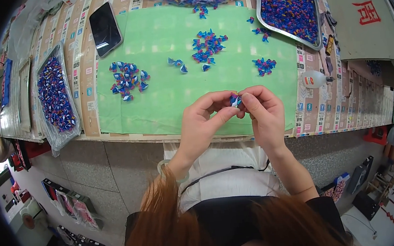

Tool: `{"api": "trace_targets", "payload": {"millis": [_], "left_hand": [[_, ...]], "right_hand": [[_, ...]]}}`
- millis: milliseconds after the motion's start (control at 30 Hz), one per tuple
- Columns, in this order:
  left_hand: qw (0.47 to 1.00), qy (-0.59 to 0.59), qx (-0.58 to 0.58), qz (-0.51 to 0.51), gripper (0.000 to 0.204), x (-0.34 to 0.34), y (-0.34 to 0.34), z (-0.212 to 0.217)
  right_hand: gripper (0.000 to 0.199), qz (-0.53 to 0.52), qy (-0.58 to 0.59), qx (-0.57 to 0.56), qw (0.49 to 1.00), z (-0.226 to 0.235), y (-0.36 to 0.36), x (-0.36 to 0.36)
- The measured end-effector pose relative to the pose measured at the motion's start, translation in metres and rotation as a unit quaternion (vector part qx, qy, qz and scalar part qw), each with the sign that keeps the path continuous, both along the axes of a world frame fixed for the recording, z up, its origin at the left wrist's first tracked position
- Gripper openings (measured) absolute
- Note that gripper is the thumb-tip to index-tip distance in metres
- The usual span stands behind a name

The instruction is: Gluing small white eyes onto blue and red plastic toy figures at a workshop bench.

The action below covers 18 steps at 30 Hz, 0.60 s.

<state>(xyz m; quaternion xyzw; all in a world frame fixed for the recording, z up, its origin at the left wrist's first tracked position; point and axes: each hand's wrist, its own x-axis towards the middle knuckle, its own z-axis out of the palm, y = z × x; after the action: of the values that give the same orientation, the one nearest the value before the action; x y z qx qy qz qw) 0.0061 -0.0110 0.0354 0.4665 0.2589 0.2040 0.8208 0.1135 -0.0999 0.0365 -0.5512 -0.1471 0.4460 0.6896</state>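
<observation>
A person at a tabletop (324, 121) pinches a small blue piece (235, 101), touched with white and yellow, between the closed fingers of the left hand (200, 127) and right hand (268, 118), just above the near edge of a green sheet (172, 109). Across the sheet lie a left cluster (127, 78), a middle cluster (208, 45) and a right cluster (264, 66) of similar bits in blue, red and purple. Print is everywhere I look: the covering under the sheet repeats pink and blue blocks with rows of tiny lettering, too small to read from here. A large red character marks the pale cabinet (344, 2) at right. Near the sheet's right edge, a white bottle (314, 79) wears an orange-red label, its wording indistinct. A metal tray (288, 35) heaped with colourful bits overlaps the far right corner; a dark-screened phone (106, 29) rests at far left.
</observation>
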Motion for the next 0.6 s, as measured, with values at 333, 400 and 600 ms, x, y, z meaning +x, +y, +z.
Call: {"api": "trace_targets", "payload": {"millis": [333,400,600], "left_hand": [[0.998,0.024,0.055,0.013,0.023,0.0,-0.0015,-0.0043],[0.969,0.03,0.243,0.044,0.023,0.001,-0.0017,-0.0077],[0.919,0.022,0.376,0.116,0.026,0.0041,-0.0053,-0.0101]], "right_hand": [[0.013,0.006,-0.054,0.009,0.998,0.0063,-0.004,-0.0025],[0.013,0.005,-0.05,0.008,0.999,0.0072,-0.0052,-0.004],[0.013,0.0,-0.209,-0.005,0.978,-0.0002,-0.007,-0.0082]]}}
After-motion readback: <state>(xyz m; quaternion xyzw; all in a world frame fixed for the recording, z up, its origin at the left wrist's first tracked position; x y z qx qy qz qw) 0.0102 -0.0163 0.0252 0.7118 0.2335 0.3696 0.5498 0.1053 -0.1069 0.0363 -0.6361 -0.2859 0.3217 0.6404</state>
